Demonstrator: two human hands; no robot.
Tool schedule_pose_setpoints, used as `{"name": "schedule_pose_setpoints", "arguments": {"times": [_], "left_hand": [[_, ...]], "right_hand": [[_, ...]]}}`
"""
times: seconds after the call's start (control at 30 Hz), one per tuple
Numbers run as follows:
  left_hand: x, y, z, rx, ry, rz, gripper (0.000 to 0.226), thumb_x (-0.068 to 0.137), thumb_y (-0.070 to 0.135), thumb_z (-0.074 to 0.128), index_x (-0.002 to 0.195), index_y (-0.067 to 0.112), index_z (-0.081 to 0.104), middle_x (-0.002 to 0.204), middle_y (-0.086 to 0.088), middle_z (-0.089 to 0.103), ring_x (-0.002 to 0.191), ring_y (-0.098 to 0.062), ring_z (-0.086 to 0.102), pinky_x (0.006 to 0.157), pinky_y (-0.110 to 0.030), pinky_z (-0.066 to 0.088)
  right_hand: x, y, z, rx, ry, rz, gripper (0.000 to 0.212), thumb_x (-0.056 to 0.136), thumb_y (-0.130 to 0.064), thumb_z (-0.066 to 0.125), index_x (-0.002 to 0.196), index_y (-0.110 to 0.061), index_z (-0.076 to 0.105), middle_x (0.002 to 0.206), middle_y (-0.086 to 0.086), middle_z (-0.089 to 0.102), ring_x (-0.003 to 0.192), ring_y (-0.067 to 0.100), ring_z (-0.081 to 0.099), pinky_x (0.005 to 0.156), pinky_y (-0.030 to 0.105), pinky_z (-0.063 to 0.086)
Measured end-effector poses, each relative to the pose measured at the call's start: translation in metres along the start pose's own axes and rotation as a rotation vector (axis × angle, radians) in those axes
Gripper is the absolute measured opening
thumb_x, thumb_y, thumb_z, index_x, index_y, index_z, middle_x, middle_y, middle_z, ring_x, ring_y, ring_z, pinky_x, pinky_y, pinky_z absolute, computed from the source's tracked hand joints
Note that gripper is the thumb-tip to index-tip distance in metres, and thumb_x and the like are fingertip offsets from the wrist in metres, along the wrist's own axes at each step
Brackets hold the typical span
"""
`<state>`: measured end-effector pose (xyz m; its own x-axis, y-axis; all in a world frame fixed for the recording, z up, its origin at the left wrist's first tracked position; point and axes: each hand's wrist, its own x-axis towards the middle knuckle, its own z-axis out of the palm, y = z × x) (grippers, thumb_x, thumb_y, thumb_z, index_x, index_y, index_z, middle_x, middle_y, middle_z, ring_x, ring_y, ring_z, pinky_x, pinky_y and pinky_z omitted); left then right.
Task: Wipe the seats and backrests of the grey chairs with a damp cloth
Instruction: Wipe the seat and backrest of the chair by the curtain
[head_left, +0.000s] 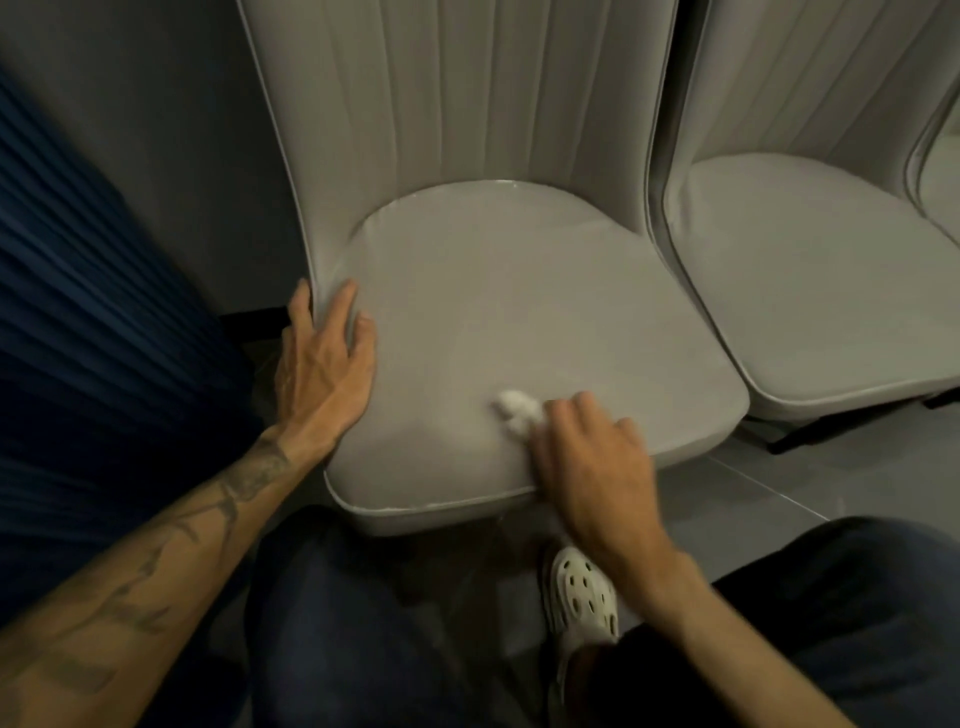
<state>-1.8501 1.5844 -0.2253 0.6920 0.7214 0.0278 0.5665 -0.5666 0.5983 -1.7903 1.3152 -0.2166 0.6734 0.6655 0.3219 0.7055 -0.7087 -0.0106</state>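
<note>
Grey chair (493, 249) fills middle, ribbed backrest (441, 93) at 12 o'clock. Second chair (810, 291) just beside at 3 o'clock. Left hand (324, 364) flat, fingers spread, resting on seat (493, 332) edge at 9 o'clock. Right hand (592, 462) bunches white cloth (514, 408), pressed on seat near 6 o'clock.

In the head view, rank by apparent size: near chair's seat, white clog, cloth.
1. Near chair's seat.
2. White clog, partly hidden.
3. Cloth, though the right hand covers part of it.
</note>
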Motion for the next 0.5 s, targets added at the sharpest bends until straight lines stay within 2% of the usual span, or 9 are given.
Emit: {"name": "schedule_pose_setpoints", "arguments": {"times": [0.1, 0.2, 0.27, 0.43, 0.5], "left_hand": [[0.0, -0.002, 0.001, -0.016, 0.012, 0.009, 0.052, 0.111, 0.048, 0.033, 0.161, 0.035, 0.035, 0.174, -0.003, 0.009, 0.151, -0.037, 0.03, 0.12, -0.051, 0.035], [0.0, -0.001, 0.002, -0.034, 0.022, -0.006, 0.051, 0.111, 0.046, 0.033, 0.161, 0.035, 0.036, 0.174, -0.003, 0.009, 0.151, -0.037, 0.029, 0.121, -0.051, 0.034], [0.0, -0.001, 0.004, -0.05, 0.021, -0.007, 0.051, 0.111, 0.045, 0.034, 0.161, 0.035, 0.036, 0.175, -0.003, 0.008, 0.152, -0.036, 0.027, 0.122, -0.05, 0.031], [0.001, -0.002, 0.005, -0.075, -0.007, -0.028, 0.052, 0.111, 0.046, 0.032, 0.162, 0.037, 0.033, 0.175, 0.001, 0.005, 0.154, -0.037, 0.023, 0.126, -0.047, 0.023], [0.003, -0.003, 0.005, -0.071, -0.013, -0.041, 0.051, 0.111, 0.045, 0.032, 0.162, 0.039, 0.033, 0.175, 0.001, 0.005, 0.154, -0.038, 0.022, 0.126, -0.047, 0.023]], "right_hand": [[0.004, 0.068, -0.006, -0.038, 0.048, 0.252, 0.024, 0.107, -0.034, 0.034, 0.095, -0.017, 0.047, 0.088, 0.006, 0.049, 0.068, 0.034, 0.047, 0.063, 0.038, 0.026], [0.007, 0.079, -0.007, 0.038, 0.139, 0.433, 0.023, 0.107, -0.032, 0.037, 0.094, -0.014, 0.045, 0.088, 0.009, 0.048, 0.066, 0.034, 0.045, 0.062, 0.037, 0.026], [0.002, 0.052, -0.003, 0.086, 0.152, 0.398, 0.023, 0.107, -0.031, 0.037, 0.094, -0.014, 0.044, 0.087, 0.008, 0.047, 0.065, 0.033, 0.044, 0.06, 0.038, 0.028], [-0.012, -0.055, 0.007, 0.155, 0.072, 0.163, 0.02, 0.102, -0.031, 0.046, 0.087, -0.019, 0.047, 0.08, 0.004, 0.046, 0.061, 0.026, 0.04, 0.06, 0.036, 0.025], [-0.013, -0.091, 0.009, 0.208, 0.038, 0.07, 0.021, 0.104, -0.034, 0.043, 0.089, -0.021, 0.05, 0.081, 0.001, 0.045, 0.065, 0.022, 0.039, 0.062, 0.037, 0.032]]}}
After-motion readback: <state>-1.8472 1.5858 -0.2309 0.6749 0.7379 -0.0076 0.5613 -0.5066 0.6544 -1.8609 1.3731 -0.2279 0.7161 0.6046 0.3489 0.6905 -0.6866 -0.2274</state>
